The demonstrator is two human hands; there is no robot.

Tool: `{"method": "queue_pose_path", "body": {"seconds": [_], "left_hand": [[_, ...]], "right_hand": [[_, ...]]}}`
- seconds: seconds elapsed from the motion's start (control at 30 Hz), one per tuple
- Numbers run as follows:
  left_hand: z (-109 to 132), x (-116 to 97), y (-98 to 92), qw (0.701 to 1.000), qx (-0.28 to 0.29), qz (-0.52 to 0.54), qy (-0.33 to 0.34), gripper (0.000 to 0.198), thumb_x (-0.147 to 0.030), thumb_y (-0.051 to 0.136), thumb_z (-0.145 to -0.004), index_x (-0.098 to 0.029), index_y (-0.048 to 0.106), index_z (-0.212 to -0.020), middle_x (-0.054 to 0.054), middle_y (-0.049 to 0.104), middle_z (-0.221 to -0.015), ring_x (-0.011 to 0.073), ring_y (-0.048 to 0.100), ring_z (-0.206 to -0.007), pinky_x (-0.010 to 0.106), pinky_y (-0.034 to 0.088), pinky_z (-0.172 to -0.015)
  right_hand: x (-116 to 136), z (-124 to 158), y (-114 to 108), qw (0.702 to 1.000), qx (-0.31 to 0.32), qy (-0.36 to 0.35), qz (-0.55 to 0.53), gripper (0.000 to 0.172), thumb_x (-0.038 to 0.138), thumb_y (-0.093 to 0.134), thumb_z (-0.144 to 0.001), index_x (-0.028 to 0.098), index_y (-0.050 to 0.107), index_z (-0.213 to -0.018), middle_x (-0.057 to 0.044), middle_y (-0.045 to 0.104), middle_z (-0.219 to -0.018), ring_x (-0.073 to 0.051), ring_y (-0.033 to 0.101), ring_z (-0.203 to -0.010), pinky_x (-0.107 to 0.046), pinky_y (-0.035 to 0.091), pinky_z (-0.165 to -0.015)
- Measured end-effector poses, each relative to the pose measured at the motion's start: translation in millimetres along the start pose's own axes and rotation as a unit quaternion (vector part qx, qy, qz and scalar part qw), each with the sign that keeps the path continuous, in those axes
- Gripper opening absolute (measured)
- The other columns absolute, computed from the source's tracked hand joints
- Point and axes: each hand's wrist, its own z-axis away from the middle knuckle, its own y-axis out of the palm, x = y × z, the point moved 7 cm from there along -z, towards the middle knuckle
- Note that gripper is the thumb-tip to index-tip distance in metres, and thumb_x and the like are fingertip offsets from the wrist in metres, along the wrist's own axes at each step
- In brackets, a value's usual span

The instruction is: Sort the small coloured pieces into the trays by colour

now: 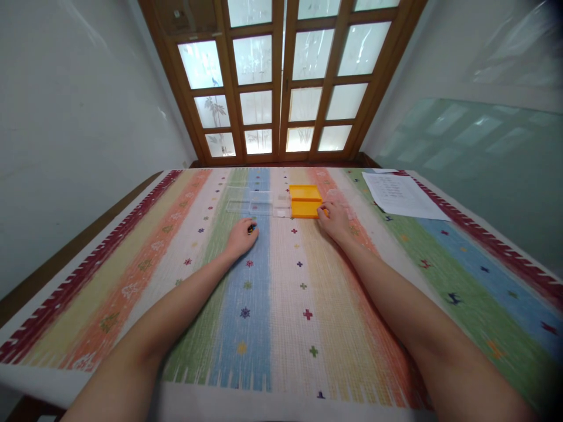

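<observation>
My left hand [241,237] rests on the cloth, its fingers curled closed round small dark pieces [251,229] with bits of blue and yellow; their kind is too small to make out. Ahead of it are clear plastic boxes [240,205], side by side. A yellow plastic case [306,207] lies opened flat, showing two halves, and its inside looks bare. At its lower right corner, my right hand [335,221] grips the edge between thumb and fingers. Behind that hand, another clear plastic piece [338,195] is partly hidden.
A striped, patterned tablecloth [285,328] covers the table. Printed white paper sheets [402,194] lie at the far right. Beyond the table's far edge stand wooden doors [284,88] with frosted panes, and walls flank both sides.
</observation>
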Motion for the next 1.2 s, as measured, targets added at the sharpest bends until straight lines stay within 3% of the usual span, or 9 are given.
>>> {"method": "queue_pose_path", "body": {"seconds": [0.23,0.37,0.47,0.57,0.67,0.8,0.93,1.03,1.2], "left_hand": [[-14.8,-65.5,47.9,0.993,0.062,0.033,0.099,0.029,-0.029,0.06,-0.095,-0.021,0.075,-0.118,0.012,0.067,-0.139,0.027,0.06,-0.133,0.046,0.046,-0.12],[-20.9,-93.8,58.8,0.981,0.088,0.066,0.16,0.026,-0.029,0.057,-0.097,-0.021,0.077,-0.111,0.012,0.071,-0.128,0.0259,0.064,-0.123,0.044,0.05,-0.114],[-22.9,-104.5,59.2,0.968,0.138,0.107,0.182,0.028,-0.03,0.055,-0.098,-0.023,0.079,-0.11,0.009,0.076,-0.117,0.0246,0.068,-0.115,0.044,0.052,-0.109],[-25.7,-97.6,48.4,0.962,0.164,0.146,0.164,0.031,-0.034,0.052,-0.101,-0.025,0.079,-0.114,0.008,0.078,-0.117,0.0239,0.069,-0.115,0.043,0.052,-0.11],[-30.8,-74.1,26.9,0.972,0.121,0.152,0.132,0.033,-0.035,0.05,-0.102,-0.026,0.076,-0.121,0.005,0.076,-0.127,0.0236,0.068,-0.121,0.042,0.052,-0.112],[-29.9,-52.2,9.1,0.97,0.109,0.147,0.161,0.039,-0.038,0.057,-0.1,-0.026,0.07,-0.135,0.008,0.07,-0.138,0.0237,0.063,-0.131,0.04,0.046,-0.119],[-16.1,-56.7,13.3,0.943,0.216,0.11,0.229,0.079,-0.05,0.073,-0.09,-0.029,0.046,-0.161,0.008,0.046,-0.165,0.0276,0.042,-0.154,0.042,0.032,-0.13],[-2.8,-60.8,21.1,0.92,0.29,0.05,0.26,0.106,-0.059,0.083,-0.079,-0.031,0.033,-0.168,0.008,0.03,-0.174,0.0328,0.029,-0.16,0.046,0.025,-0.133],[0.4,-58.1,27.8,0.925,0.259,0.004,0.279,0.089,-0.061,0.067,-0.093,-0.031,0.032,-0.168,0.008,0.029,-0.175,0.0303,0.029,-0.161,0.043,0.02,-0.134]], "right_hand": [[7.1,-0.1,-4.3,1.0,-0.002,-0.017,-0.008,0.028,0.035,0.05,-0.098,0.02,0.074,-0.096,-0.016,0.071,-0.115,-0.032,0.063,-0.108,-0.047,0.049,-0.1],[14.4,1.0,-6.0,1.0,-0.001,-0.028,-0.013,0.027,0.034,0.05,-0.098,0.021,0.074,-0.096,-0.016,0.071,-0.12,-0.032,0.063,-0.112,-0.047,0.048,-0.103],[25.0,3.4,-7.0,0.999,0.007,-0.037,-0.025,0.027,0.033,0.049,-0.099,0.022,0.073,-0.098,-0.015,0.071,-0.12,-0.031,0.063,-0.114,-0.047,0.048,-0.105],[41.0,7.4,-7.2,0.997,0.034,-0.059,-0.037,0.026,0.033,0.049,-0.101,0.022,0.073,-0.1,-0.013,0.073,-0.115,-0.03,0.064,-0.11,-0.045,0.049,-0.101],[58.7,12.4,-6.7,0.994,0.067,-0.082,-0.038,0.025,0.033,0.051,-0.102,0.022,0.073,-0.1,-0.011,0.075,-0.105,-0.029,0.065,-0.102,-0.043,0.049,-0.096],[79.0,21.1,0.4,0.984,0.131,-0.106,-0.063,0.022,0.032,0.054,-0.103,0.023,0.072,-0.096,-0.007,0.075,-0.095,-0.024,0.066,-0.089,-0.036,0.048,-0.084],[91.8,31.4,13.6,0.965,0.208,-0.139,-0.082,0.019,0.027,0.055,-0.104,0.023,0.074,-0.1,-0.005,0.076,-0.1,-0.023,0.067,-0.092,-0.033,0.048,-0.082],[96.1,36.5,19.9,0.954,0.238,-0.159,-0.089,0.019,0.022,0.057,-0.103,0.023,0.076,-0.107,-0.006,0.077,-0.106,-0.023,0.068,-0.097,-0.033,0.049,-0.086],[99.6,38.1,25.7,0.955,0.236,-0.163,-0.074,0.018,0.021,0.06,-0.101,0.021,0.078,-0.103,-0.007,0.075,-0.102,-0.023,0.067,-0.097,-0.032,0.048,-0.088]]}}
